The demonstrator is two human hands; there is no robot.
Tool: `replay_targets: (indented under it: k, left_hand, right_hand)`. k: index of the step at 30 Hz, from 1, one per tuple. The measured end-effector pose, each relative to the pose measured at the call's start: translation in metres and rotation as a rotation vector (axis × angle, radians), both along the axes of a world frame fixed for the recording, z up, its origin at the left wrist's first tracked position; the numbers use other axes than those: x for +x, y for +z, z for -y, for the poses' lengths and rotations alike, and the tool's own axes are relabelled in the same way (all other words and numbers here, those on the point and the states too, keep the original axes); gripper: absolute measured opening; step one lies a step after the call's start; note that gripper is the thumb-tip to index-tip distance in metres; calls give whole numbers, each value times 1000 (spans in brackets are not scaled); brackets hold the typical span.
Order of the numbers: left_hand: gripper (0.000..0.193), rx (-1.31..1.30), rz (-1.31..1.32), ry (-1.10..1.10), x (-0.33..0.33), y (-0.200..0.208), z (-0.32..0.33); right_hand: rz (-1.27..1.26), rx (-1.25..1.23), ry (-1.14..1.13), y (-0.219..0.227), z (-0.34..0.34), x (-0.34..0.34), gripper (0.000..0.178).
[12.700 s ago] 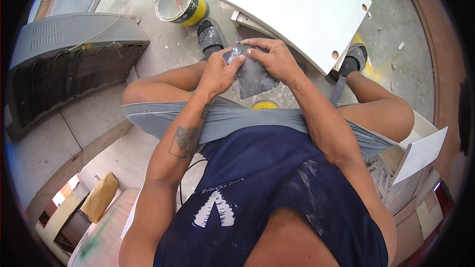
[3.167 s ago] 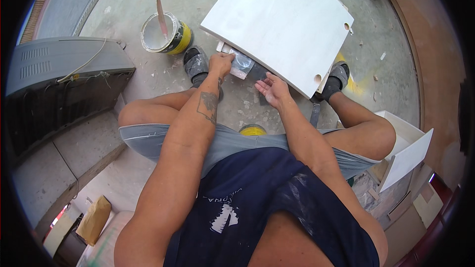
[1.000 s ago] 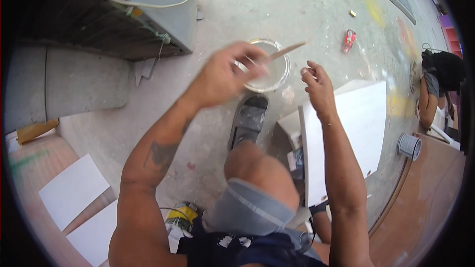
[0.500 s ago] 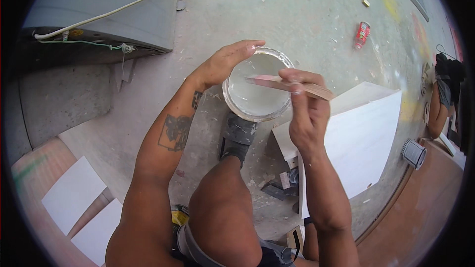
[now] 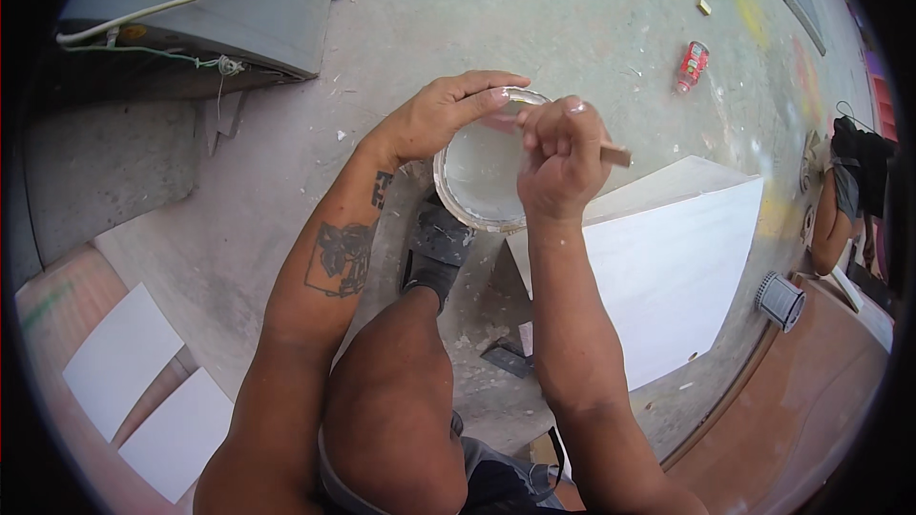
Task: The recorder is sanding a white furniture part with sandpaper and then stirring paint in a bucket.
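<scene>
In front of me stands a round bucket (image 5: 489, 226) with a paint-crusted rim and a pale, whitish liquid inside. My left hand (image 5: 447, 116) grips its far left rim, with the fingers and thumb close together over the edge. A flat wooden stick (image 5: 616, 154) is closed in the fist of my right hand (image 5: 565, 157) above the bucket's right side. The stick's pinkish end points left over the bucket opening, partly blurred. Whether it touches the liquid I cannot tell. My right hand hides part of the rim.
A white box-like panel piece (image 5: 668, 272) stands right of the bucket. Further off lie a red bottle (image 5: 693, 67) and a small grey can (image 5: 780, 301). White sheets (image 5: 124, 353) lie at lower left, below a grey metal cabinet (image 5: 210, 0). Another person's arm (image 5: 832, 224) shows far right.
My right hand has moved left and slightly up, turning from a finger hold to a fist around the stick. The left hand stays at the rim, its fingers now further over it.
</scene>
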State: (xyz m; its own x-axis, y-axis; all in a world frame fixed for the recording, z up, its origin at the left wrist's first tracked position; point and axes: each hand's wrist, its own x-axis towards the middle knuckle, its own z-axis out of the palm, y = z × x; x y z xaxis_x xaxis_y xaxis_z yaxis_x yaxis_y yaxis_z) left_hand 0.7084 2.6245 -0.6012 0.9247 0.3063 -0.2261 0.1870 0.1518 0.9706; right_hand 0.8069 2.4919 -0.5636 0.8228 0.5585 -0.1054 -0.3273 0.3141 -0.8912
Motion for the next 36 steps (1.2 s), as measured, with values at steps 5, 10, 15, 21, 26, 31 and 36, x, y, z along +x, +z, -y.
replay_targets:
  k: [5, 10, 15, 21, 26, 31, 36]
  left_hand:
    - [45, 33, -33, -6, -4, 3, -4]
    - [46, -52, -63, 21, 0, 6, -6]
    - [47, -99, -59, 14, 8, 5, -4]
    - [45, -21, -89, 50, 16, 4, -4]
    - [41, 104, -68, -26, 22, -3, 5]
    - [40, 33, -110, -50, 28, 5, 8]
    - [40, 54, -82, -83, 28, -1, 6]
  right_hand:
    - [41, -110, 239, -14, 28, -14, 39]
    - [93, -251, 189, 29, 41, 8, 38]
    - [223, 115, 158, 16, 23, 25, 38]
    - [321, -110, 161, -22, 34, 28, 35]
    - [209, -320, 176, 3, 55, 1, 33]
    - [225, -88, 8, 38, 54, 9, 35]
    - [365, -44, -15, 1, 26, 9, 39]
